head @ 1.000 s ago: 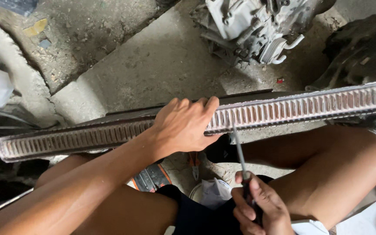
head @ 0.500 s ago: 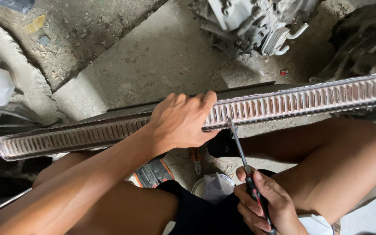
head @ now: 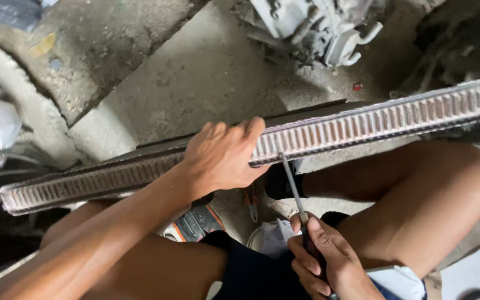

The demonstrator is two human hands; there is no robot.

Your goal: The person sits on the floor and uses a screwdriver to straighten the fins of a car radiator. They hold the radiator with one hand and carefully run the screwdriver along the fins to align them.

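— What's the left hand [head: 220, 158] doing?
— Clamping the long finned radiator core [head: 373, 119] lying across the knees.
— The right hand [head: 326, 261]?
— Fist wrapping a screwdriver [head: 294, 186], tip touching the core's near edge

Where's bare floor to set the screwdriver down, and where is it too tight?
Bare concrete floor lies beyond the long finned radiator core, left of the engine part. It is crowded on the near side: the left hand grips the core, the right hand holds the screwdriver, with sandals and legs packed below.
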